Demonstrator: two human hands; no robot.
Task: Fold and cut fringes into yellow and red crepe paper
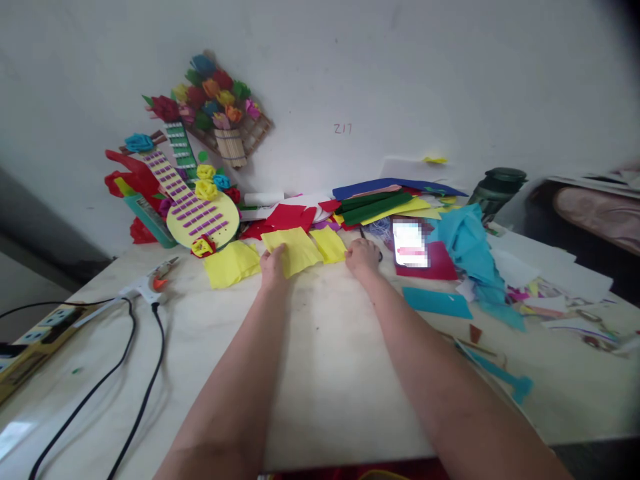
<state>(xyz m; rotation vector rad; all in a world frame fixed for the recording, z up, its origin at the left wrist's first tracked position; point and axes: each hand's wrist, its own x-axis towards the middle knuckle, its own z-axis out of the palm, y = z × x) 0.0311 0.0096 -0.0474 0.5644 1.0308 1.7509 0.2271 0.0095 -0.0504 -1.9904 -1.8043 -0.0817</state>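
Observation:
My left hand (273, 268) pinches the lower left edge of a yellow crepe paper piece (295, 250), thumb on top. Another yellow piece (227, 264) lies just left of that hand, and a smaller yellow strip (329, 245) is on the right. At the strip's right end, my right hand (363, 257) is closed with its fingers curled down. What those fingers hold, if anything, is hidden. Dark scissors (381, 256) show partly beside and behind the right hand.
Paper guitars (203, 217) with paper flowers lean at the back left. A hot glue gun (145, 287) with black cables lies left, near a power strip (47, 333). Coloured paper (380, 208), a lit phone (410, 245), blue crepe paper (467, 240) and a dark bottle (500, 190) stand right.

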